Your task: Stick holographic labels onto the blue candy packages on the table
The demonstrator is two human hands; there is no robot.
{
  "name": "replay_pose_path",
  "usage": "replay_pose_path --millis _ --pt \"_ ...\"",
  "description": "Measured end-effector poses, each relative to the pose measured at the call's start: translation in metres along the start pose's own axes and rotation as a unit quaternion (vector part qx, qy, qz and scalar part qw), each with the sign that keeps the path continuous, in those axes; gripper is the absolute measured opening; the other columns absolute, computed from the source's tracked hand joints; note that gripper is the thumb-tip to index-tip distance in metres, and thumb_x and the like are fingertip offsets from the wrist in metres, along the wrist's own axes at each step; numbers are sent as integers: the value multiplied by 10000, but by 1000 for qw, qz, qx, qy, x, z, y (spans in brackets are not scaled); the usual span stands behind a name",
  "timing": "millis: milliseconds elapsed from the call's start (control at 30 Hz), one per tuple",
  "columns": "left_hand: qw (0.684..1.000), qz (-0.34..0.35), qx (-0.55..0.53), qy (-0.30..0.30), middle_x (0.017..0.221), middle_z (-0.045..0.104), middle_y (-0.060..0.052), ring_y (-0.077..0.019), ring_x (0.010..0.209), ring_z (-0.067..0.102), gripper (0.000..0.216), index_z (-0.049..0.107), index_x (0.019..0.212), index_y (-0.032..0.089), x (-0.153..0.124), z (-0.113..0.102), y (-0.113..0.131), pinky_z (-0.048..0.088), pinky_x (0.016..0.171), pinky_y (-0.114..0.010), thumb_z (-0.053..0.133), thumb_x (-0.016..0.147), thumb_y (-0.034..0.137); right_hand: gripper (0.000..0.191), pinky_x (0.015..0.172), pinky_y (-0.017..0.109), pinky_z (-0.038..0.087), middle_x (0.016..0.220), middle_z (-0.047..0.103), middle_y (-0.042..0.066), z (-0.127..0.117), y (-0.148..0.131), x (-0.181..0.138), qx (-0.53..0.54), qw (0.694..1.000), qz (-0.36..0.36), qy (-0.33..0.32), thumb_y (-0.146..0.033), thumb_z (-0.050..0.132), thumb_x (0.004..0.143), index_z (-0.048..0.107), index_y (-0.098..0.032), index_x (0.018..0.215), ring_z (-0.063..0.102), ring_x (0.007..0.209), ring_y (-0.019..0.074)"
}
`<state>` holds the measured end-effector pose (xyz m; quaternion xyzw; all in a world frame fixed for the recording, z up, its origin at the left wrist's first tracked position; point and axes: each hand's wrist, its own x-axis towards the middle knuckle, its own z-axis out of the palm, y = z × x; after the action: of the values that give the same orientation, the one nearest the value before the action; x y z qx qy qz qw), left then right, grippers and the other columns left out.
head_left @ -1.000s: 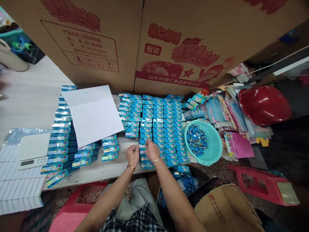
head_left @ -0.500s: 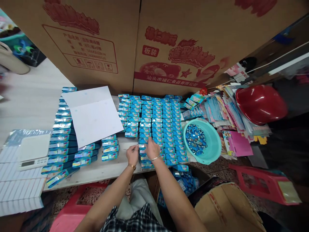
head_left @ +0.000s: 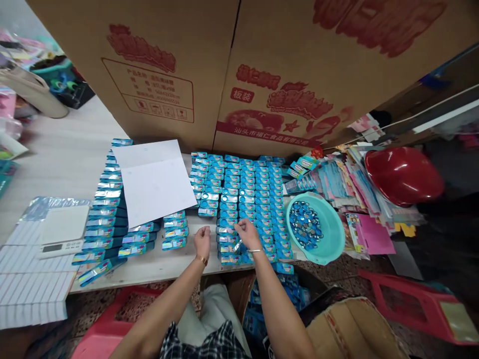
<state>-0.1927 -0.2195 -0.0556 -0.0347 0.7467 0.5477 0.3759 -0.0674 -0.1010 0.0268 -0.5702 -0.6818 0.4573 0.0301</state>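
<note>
My left hand (head_left: 202, 243) is over a bare strip of the table, just left of the rows of small blue boxes (head_left: 227, 214). Its fingertips are pressed together, and whatever they may hold is too small to make out. Above the near part of those rows is my right hand (head_left: 249, 235), its thumb and fingers in a pinch. A small shiny bit shows just below these fingers, but I cannot tell whether it is held. Round dark-blue and silver pieces lie in a turquoise basin (head_left: 333, 232) to the right.
A white sheet (head_left: 157, 184) lies across more blue boxes on the left, beside a white scale (head_left: 63, 229). Large cardboard cartons (head_left: 209, 114) stand along the back. At right are stacked printed cards (head_left: 333, 184) and a red bowl (head_left: 404, 174); a red stool (head_left: 411, 304) stands below.
My hands have moved apart: the left slightly left, the right to the right, off the column where both were working. The whole view has shifted a little.
</note>
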Motion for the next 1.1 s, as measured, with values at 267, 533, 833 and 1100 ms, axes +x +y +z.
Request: replay_pose_path --millis 267,533,833,1100 --pt "892 -272 -145 -330 979 712 -163 -194 741 664 853 678 1016 105 -53 -18 55 494 542 -256 336 762 844 347 443 237 341 751 595 -14 -1 -15 -10 231 972 15 -38 -584 510 822 508 -238 843 457 521 124" --pt "946 -132 -63 -289 715 689 -49 -108 539 561 444 648 752 150 -54 -14 54 409 512 -227 743 653 572 318 498 237 424 835 610 15 4 -19 -6 213 977 6 -24 -534 482 847 505 -227 928 558 658 157" --pt "926 212 295 -107 839 735 -83 -219 778 644 302 714 850 190 -7 -5 60 425 694 -299 475 877 373 330 721 294 497 1049 586 59 25 -22 6 84 991 -99 35 -169 487 776 497 -198 1105 575 730 147" --pt "856 233 458 -59 933 746 -108 -289 936 643 300 739 905 192 2 10 69 386 825 -368 458 905 297 408 900 311 460 1199 518 115 46 -20 12 -34 979 -163 122 -94 365 852 452 -181 1241 545 1102 195"
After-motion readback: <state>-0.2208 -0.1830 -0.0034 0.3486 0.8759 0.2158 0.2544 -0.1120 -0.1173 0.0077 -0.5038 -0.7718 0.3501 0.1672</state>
